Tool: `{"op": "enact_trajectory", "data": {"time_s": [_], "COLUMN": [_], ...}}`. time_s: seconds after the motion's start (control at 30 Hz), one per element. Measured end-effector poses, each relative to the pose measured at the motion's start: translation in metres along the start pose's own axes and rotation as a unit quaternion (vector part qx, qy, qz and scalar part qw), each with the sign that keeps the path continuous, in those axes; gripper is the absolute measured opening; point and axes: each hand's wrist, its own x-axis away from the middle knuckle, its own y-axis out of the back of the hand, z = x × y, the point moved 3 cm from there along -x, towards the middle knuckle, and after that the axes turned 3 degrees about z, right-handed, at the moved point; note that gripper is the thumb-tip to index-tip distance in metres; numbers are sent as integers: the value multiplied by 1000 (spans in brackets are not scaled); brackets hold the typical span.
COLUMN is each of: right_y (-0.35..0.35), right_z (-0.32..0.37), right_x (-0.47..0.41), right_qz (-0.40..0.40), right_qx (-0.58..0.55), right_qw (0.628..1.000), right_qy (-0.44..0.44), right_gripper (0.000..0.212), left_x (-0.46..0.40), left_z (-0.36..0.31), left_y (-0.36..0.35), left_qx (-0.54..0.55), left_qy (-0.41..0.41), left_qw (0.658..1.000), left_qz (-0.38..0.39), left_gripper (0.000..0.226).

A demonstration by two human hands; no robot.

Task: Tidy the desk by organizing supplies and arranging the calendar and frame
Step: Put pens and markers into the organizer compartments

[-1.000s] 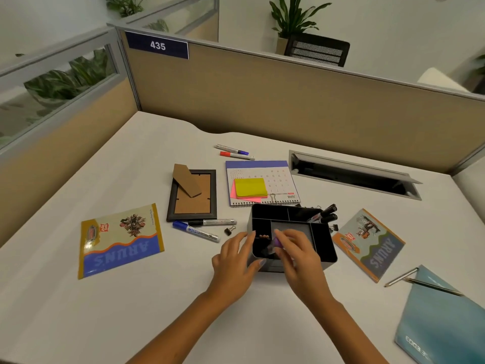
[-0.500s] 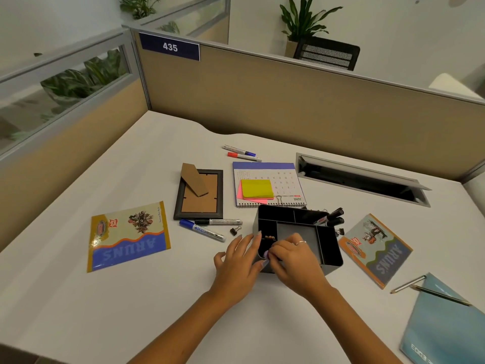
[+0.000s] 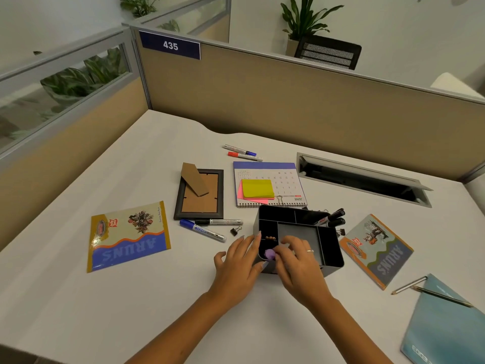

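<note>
A picture frame [image 3: 200, 194] is laid face down on the desk [image 3: 105, 298], with two markers [image 3: 207, 228] just below it. The near left corner of the black organizer [image 3: 328, 256] is steadied by the left hand [image 3: 240, 261], fingers straight against its side. A small purple object [image 3: 270, 254] is pinched by the right hand [image 3: 298, 264] in the organizer's near-left compartment. A calendar [image 3: 273, 186] carrying sticky notes [image 3: 257, 189] is lying flat just behind the organizer.
</note>
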Motion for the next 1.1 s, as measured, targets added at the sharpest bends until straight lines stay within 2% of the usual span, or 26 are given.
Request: {"op": "enact_trajectory", "data": {"time_s": [0.17,0.33,0.47,0.63,0.73,0.9,1.03,1.1], "right_y": [4,-6,-7,-6,-7,-6,-4,-6], "right_z": [-13,-24,-21,-20,-20,-19,-19,-20], "right_x": [4,8,6,5,5,4,3,4], "right_qz": [-43,17,45,66,74,78,81,78], "right_qx": [3,68,81,76,76,64,53,44], "right_qw": [995,979,974,972,971,970,970,970], "right_qy": [-95,-193,-205,-214,-215,-223,-224,-225], "right_gripper": [29,57,65,65,64,65,65,62], "left_x": [4,4,-11,-23,-25,-20,-12,-11], "left_z": [13,59,95,135,146,147,148,144], "left_y": [8,7,25,47,53,51,45,48], "left_qx": [-18,-116,-125,-164,-170,-162,-124,-55], "left_qy": [12,-7,30,95,97,85,73,36], "left_qw": [1000,993,991,980,977,976,982,988], "left_qz": [-2,-6,-26,-67,-85,-116,-121,-137], "left_gripper": [76,64,67,49,40,41,34,26]}}
